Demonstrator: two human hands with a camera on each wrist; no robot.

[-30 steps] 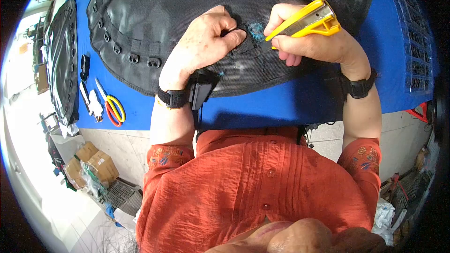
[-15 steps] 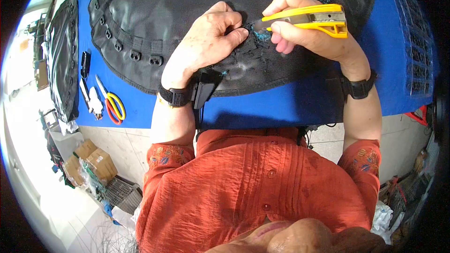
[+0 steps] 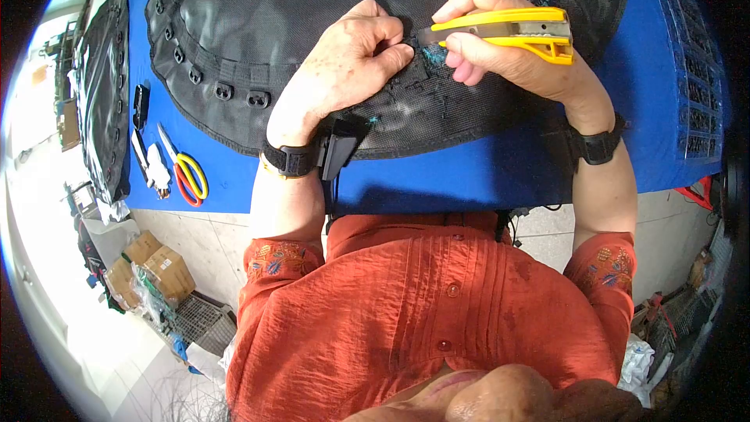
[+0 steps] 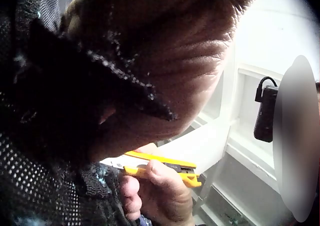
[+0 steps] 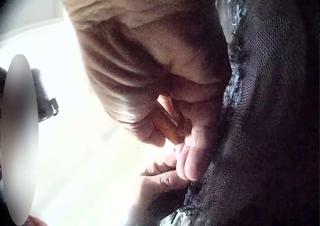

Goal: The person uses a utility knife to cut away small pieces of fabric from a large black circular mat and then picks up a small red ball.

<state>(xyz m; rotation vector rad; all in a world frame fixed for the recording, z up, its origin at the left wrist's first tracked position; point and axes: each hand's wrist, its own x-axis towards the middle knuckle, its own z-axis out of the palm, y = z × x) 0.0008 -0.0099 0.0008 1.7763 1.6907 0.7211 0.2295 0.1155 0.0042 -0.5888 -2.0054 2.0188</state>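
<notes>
A large black mesh cloth piece (image 3: 289, 16) with a curved, stitched edge lies over the blue table. My left hand (image 3: 336, 66) rests on it, pinching a frayed black flap (image 4: 115, 75) between thumb and curled fingers; in the left wrist view the flap's end sticks out beneath the palm. In my right hand (image 3: 512, 62) is a yellow utility knife (image 3: 539, 27), gripped between thumb and fingers. Its blade points left, with the tip close beside the left fingertips. Teal threads (image 3: 437, 56) show on the mesh under the blade.
Red-and-yellow-handled scissors (image 3: 189, 180) lie on the blue table (image 3: 226, 176) at left, near a small black item (image 3: 141, 106). Another black piece (image 3: 105, 101) lies along the left edge. Clear packs of small black parts (image 3: 698, 94) are at right. Black buckles (image 3: 223, 91) line the cloth's edge.
The knife has swung from a diagonal slant to nearly level, its blade now by the left fingertips. My right hand has shifted slightly up and left; the left hand has hardly moved.
</notes>
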